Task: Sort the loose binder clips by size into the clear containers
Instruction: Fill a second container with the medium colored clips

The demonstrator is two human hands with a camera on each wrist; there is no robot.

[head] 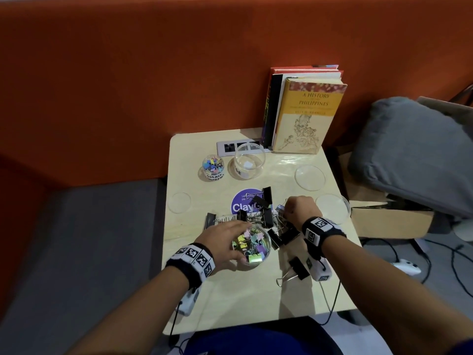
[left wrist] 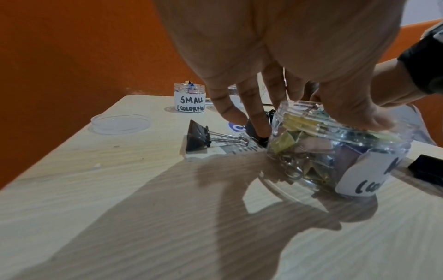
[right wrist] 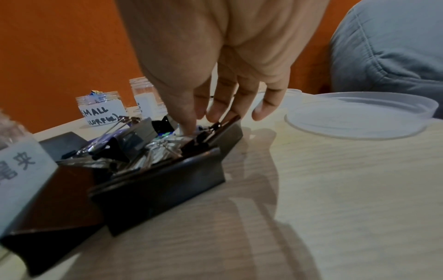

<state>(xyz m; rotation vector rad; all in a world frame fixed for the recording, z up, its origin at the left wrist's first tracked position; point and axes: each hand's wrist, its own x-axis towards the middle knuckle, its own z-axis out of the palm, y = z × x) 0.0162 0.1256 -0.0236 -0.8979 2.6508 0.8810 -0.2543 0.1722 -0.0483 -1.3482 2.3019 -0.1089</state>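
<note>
My left hand (head: 244, 242) grips a clear jar (head: 258, 248) of mid-size coloured binder clips at the table's near centre; the thumb rests on its rim and the fingers (left wrist: 258, 121) reach down its far side. Just beyond the jar lies a pile of large black clips (head: 263, 216). My right hand (head: 284, 210) reaches into the pile's right side, where thumb and forefinger (right wrist: 213, 113) pinch a small lilac clip (head: 280, 208). A small jar (head: 213, 167) labelled SMALL holds tiny coloured clips. Beside it stands an empty larger jar (head: 249, 162). One black clip (head: 298, 268) lies alone near my right wrist.
Three clear lids lie on the table: left (head: 181, 202), back right (head: 309, 177) and right edge (head: 332, 208). Books (head: 304, 111) stand at the back behind a socket plate (head: 238, 147). A grey cushion (head: 414, 149) sits off the right side.
</note>
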